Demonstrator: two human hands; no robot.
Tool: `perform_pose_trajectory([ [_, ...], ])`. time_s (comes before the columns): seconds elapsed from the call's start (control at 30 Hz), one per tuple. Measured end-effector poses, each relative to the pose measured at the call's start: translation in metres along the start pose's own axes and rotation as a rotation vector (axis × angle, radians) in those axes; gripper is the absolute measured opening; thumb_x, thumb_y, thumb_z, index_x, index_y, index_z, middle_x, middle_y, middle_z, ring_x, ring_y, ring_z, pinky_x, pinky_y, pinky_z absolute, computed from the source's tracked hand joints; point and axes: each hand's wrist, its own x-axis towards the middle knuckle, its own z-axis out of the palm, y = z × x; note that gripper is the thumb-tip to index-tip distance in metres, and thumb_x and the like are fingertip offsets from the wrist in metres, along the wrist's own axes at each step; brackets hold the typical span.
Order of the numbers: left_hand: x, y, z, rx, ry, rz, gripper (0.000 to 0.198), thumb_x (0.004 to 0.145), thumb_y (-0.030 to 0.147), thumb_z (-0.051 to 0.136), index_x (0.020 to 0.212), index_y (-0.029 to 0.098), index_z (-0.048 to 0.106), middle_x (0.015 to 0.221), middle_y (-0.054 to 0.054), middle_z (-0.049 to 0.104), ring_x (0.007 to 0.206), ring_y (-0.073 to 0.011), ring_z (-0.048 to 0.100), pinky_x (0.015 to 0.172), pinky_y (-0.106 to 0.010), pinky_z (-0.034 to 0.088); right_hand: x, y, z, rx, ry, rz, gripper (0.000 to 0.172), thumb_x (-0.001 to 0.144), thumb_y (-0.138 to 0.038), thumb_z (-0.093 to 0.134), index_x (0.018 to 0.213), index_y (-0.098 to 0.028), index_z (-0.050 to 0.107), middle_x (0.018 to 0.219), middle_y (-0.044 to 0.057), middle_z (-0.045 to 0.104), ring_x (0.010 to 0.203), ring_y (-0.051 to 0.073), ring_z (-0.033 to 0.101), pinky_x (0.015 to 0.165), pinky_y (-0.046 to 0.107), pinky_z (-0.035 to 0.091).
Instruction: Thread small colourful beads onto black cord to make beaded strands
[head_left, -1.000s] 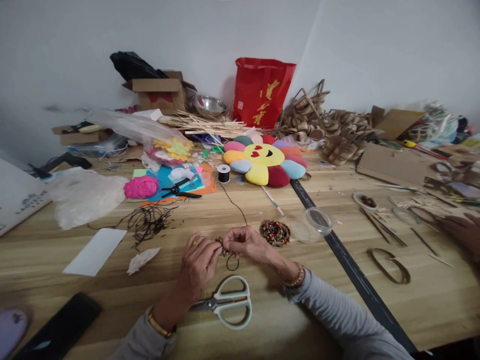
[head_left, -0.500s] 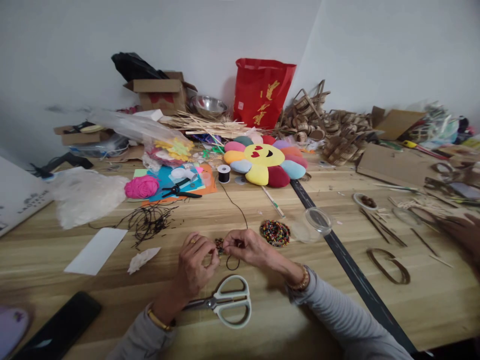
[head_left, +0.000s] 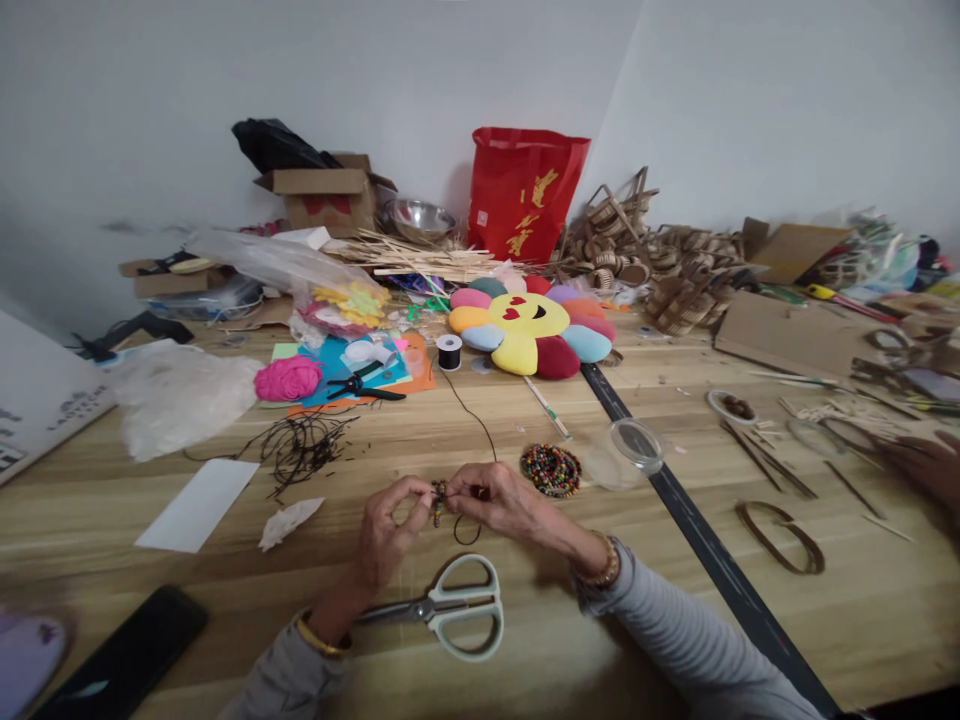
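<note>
Between my two hands is a small beaded piece (head_left: 438, 514) of dark and multicoloured beads. My left hand (head_left: 390, 525) pinches its left side with thumb and forefinger. From the right, my right hand (head_left: 487, 495) is closed on the piece's other side, its fingertips partly hidden. A black cord (head_left: 471, 405) runs from the spool (head_left: 448, 352) down to my right hand, and a loop of it hangs below. Scissors (head_left: 465, 608) with white handles lie just under my hands. A coil of colourful beads (head_left: 551, 470) rests to the right of my right hand.
A clear round lid (head_left: 636, 444) lies beyond the bead coil. To the left are tangled black cords (head_left: 304, 450), a white card (head_left: 199, 505) and a phone (head_left: 124, 655). A flower cushion (head_left: 531, 325) sits behind. Another person's hand (head_left: 926, 465) is at the far right.
My left hand's fingers have moved in from beside the beaded piece and now pinch it. The piece hangs more upright and shows more. My right hand has hardly moved.
</note>
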Motion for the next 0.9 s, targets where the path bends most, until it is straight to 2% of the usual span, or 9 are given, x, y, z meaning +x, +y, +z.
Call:
perform_pose_trajectory([
  [0.2, 0.0021, 0.0012, 0.0014, -0.064, -0.056, -0.038, 0.021, 0.082, 0.031, 0.05, 0.067, 0.018, 0.057, 0.062, -0.001, 0.06, 0.061, -0.0167, 0.056, 0.06, -0.027, 0.045, 0.0003, 0.005, 0.0021, -0.021, -0.003, -0.038, 0.019, 0.089, -0.025, 0.053, 0.084, -0.013, 0.066, 0.063, -0.003, 0.054, 0.054, 0.007, 0.041, 0.05, 0.018, 0.028],
  [0.5, 0.0029, 0.0062, 0.0013, -0.125, -0.185, -0.1, 0.027, 0.089, 0.036, 0.047, 0.073, 0.017, 0.057, 0.067, -0.002, 0.058, 0.067, -0.0169, 0.055, 0.066, -0.027, 0.043, -0.0002, 0.0006, 0.0006, -0.03, -0.01, -0.063, 0.017, 0.089, -0.021, 0.052, 0.08, -0.013, 0.064, 0.062, -0.004, 0.051, 0.054, 0.006, 0.039, 0.049, 0.016, 0.027],
  [0.73, 0.0036, -0.0006, 0.0021, -0.107, -0.232, -0.096, 0.028, 0.089, 0.036, 0.045, 0.07, 0.018, 0.055, 0.065, 0.0, 0.056, 0.066, -0.016, 0.054, 0.066, -0.026, 0.042, -0.0004, -0.0002, 0.0, -0.053, -0.031, -0.045, 0.017, 0.089, -0.02, 0.052, 0.079, -0.012, 0.064, 0.061, -0.004, 0.051, 0.054, 0.007, 0.039, 0.05, 0.017, 0.028],
  [0.9, 0.0072, 0.0032, -0.0029, -0.063, -0.301, -0.046, 0.026, 0.09, 0.033, 0.042, 0.072, 0.018, 0.054, 0.068, 0.0, 0.057, 0.067, -0.0159, 0.055, 0.066, -0.026, 0.042, -0.0006, -0.0001, -0.0002, -0.096, -0.007, -0.065, 0.014, 0.087, -0.017, 0.053, 0.079, -0.013, 0.064, 0.065, -0.003, 0.055, 0.056, 0.007, 0.041, 0.052, 0.016, 0.03],
])
